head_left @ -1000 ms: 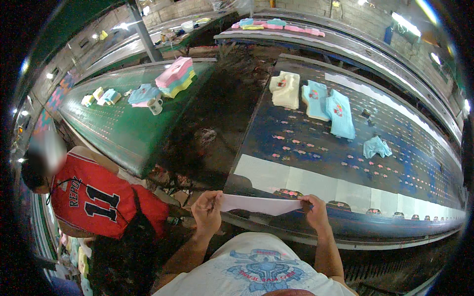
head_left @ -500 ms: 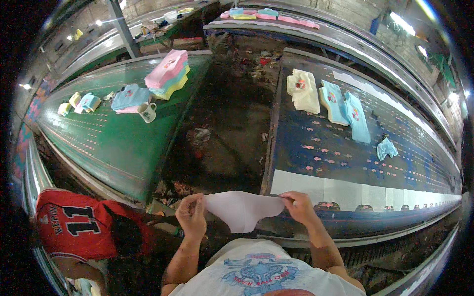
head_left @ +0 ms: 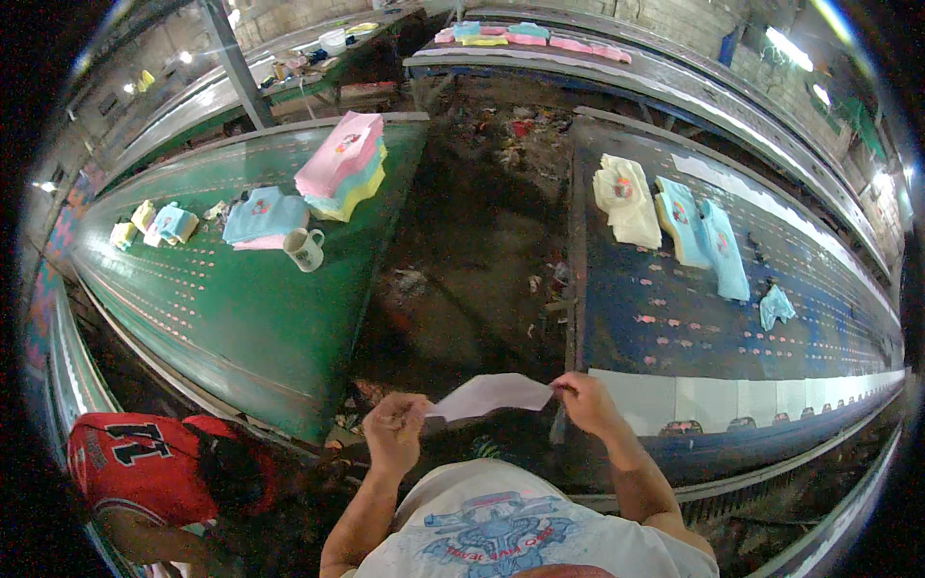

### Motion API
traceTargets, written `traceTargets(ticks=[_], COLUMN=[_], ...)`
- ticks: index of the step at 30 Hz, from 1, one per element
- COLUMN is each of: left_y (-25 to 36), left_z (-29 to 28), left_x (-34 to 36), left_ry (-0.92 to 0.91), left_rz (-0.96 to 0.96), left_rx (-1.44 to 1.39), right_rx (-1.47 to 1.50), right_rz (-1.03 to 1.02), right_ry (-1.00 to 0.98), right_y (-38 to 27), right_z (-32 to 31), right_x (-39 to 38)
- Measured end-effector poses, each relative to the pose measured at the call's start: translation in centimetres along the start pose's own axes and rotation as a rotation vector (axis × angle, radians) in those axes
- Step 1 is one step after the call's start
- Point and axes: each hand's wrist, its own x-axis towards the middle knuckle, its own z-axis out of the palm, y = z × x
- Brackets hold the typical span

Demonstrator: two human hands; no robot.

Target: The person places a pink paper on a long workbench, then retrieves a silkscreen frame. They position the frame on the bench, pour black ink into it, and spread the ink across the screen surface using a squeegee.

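A pale pinkish-white fabric piece is stretched between my hands at the lower middle, with its middle arched up. My left hand pinches its left end, fingers closed. My right hand grips its right end between thumb and fingers. Beyond my right hand runs the dark long table, with a row of white sheets along its near edge.
A green table holds pastel folded-garment stacks and a mug. Cream and blue garments lie on the dark table. A co-worker in red bends at lower left. A littered aisle separates the tables.
My view has turned, so the tables sit farther right and lower. The fabric hung down at half a second ago and is now raised flatter. The co-worker has shifted lower in view.
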Motion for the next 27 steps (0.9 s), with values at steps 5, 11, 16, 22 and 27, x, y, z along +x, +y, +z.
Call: traceTargets(ticks=[5,11,16,22,27], left_y=[0.7,-1.2,-0.8,-2.7,-6.5], left_z=[-0.6,2.3,5.4,8.7,11.4], left_x=[6.0,18.5,30.5,44.8,53.4], left_ry=[-0.174,-0.117,-0.155,-0.071,-0.005], left_rz=[0.058,0.035,0.11,0.115,-0.091], left_rx=[0.191,0.011,0.277,0.069,-0.095], right_rx=[0.018,-0.007,-0.05,-0.183,-0.205], right_rz=[0.068,0.032,0.019,-0.179,-0.38], right_ry=[0.166,0.153,0.197,0.157,-0.071], right_y=[1.5,4.3,7.7,8.3,7.8], right_z=[-0.4,-0.4,-1.3,-2.8,-3.2], right_x=[4.4,13.7,24.7,40.4,52.1])
